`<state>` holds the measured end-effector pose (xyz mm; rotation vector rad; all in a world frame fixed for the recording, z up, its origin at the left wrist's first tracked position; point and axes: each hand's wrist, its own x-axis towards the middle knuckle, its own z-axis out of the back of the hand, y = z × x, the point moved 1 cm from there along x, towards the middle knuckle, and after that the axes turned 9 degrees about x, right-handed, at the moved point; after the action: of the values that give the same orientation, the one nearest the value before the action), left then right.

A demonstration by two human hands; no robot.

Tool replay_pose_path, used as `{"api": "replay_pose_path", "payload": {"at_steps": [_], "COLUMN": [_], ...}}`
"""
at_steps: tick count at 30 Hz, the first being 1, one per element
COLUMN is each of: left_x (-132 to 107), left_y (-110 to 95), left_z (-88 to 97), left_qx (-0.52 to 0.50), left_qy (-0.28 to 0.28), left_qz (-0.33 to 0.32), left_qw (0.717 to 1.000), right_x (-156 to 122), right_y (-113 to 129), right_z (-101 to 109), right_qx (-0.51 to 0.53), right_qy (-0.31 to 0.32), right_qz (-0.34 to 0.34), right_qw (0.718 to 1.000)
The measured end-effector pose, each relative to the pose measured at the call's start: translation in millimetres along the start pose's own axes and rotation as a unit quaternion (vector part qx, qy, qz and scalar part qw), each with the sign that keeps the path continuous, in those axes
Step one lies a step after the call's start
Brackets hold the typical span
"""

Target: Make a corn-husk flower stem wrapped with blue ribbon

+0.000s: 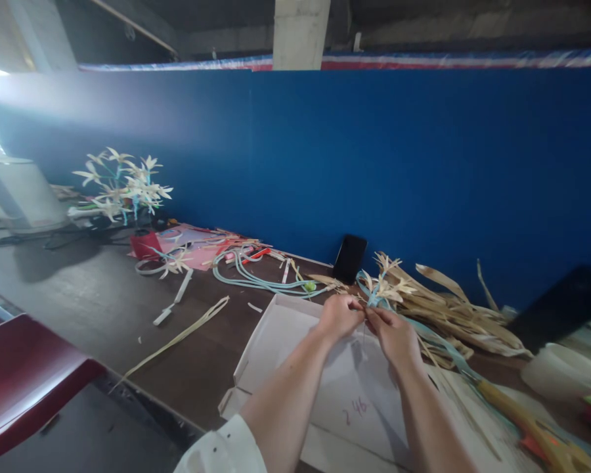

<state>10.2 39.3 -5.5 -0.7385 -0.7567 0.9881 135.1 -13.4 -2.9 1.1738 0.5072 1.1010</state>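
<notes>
Over the open cardboard box (295, 332), my left hand (342, 315) and my right hand (391, 332) meet, fingertips pinched close together. Just above the fingertips stands a spray of pale, straw-coloured handmade flowers (387, 287), its stem bound with light blue strip. Both hands appear to grip this flower spray low on its stem; the exact pinch point is small and partly hidden by fingers. A light blue strip (440, 341) trails to the right from near the flowers. Dried husk leaves (443, 315) lie heaped beside my right hand.
A black phone (349, 259) leans against the blue partition (398, 164). Looped blue cord (256, 282) and pink paper (197, 253) lie at the left, near finished flowers (128, 187) in a red pot (145, 244). A yellow-handled tool (526, 420) and white bowl (566, 371) sit right.
</notes>
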Motion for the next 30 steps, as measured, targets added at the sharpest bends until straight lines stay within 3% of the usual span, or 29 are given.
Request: {"api": "replay_pose_path", "payload": {"at_steps": [5,11,24,30], "left_x": [-1.2,1.0,7.7,9.1], "left_y": [-3.1,-1.4,12.4,15.9], "left_z": [0.0,2.2,-4.2,-3.5], "left_qx": [-0.034,-0.143,-0.257,-0.285], "left_qy": [-0.004,0.035,0.088,0.088], "left_qz": [0.003,0.040,0.068,0.048], "left_qw": [0.999,0.988,0.960,0.953], "right_x": [5.3,11.4,17.2,15.2], "right_y": [-9.8,-23.2,-23.1,-16.0], "right_z": [0.7,0.3,-4.5,-8.4], "right_qx": [0.041,0.080,0.116,0.210], "right_qy": [-0.013,-0.004,-0.015,-0.019], "right_qz": [-0.016,-0.034,-0.024,-0.023], "right_qw": [0.999,0.996,0.993,0.977]}}
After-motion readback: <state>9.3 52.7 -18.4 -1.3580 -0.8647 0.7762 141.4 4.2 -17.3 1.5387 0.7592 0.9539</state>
